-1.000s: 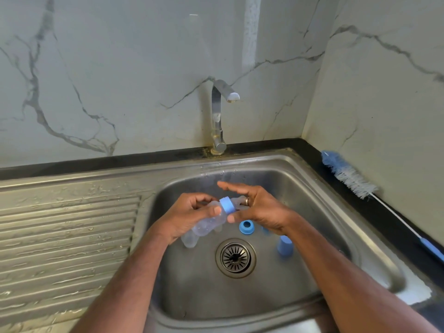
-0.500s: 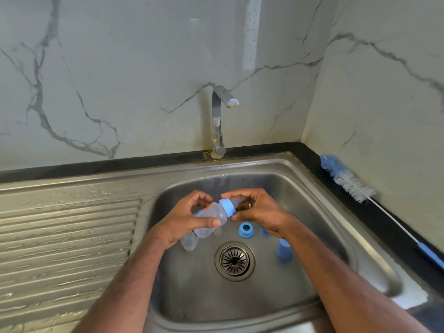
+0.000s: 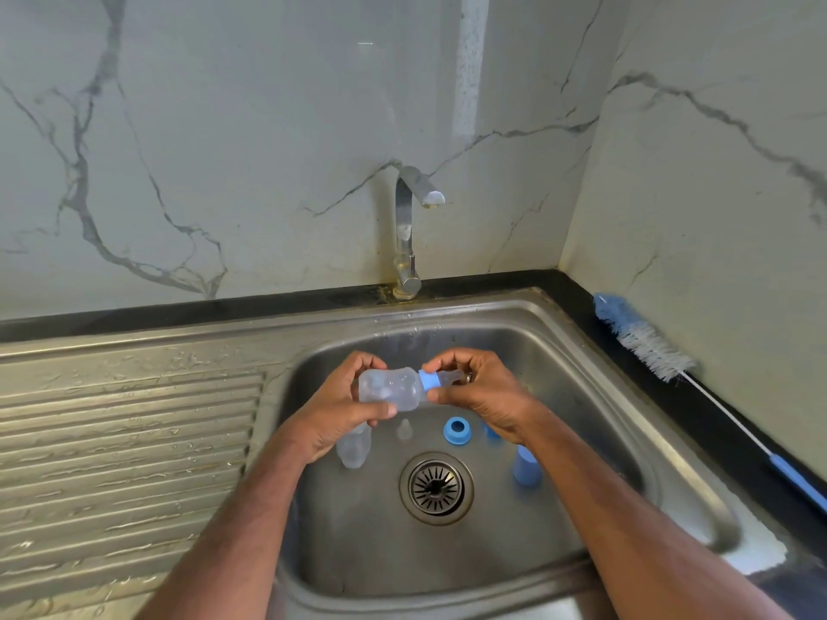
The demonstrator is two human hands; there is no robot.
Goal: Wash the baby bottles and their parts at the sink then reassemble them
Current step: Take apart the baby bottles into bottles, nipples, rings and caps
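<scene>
Over the steel sink (image 3: 595,396), my left hand (image 3: 340,409) grips the body of a clear baby bottle (image 3: 391,387) held sideways. My right hand (image 3: 483,396) pinches its blue collar (image 3: 428,380), with the clear teat pointing into my palm. On the sink floor lie a second clear bottle (image 3: 353,449), a loose clear teat (image 3: 404,429), a blue collar ring (image 3: 457,430) and a blue cap (image 3: 526,472). Another blue part is partly hidden behind my right wrist.
The tap (image 3: 409,226) stands at the back of the basin with no water running. The drain (image 3: 436,487) sits mid-basin. A blue-handled bottle brush (image 3: 649,346) lies on the black counter at the right. A ribbed, wet drainboard (image 3: 125,440) spreads to the left.
My right hand has closed from open fingers onto the blue collar. The bottle has swung from tilted to nearly level and risen a little.
</scene>
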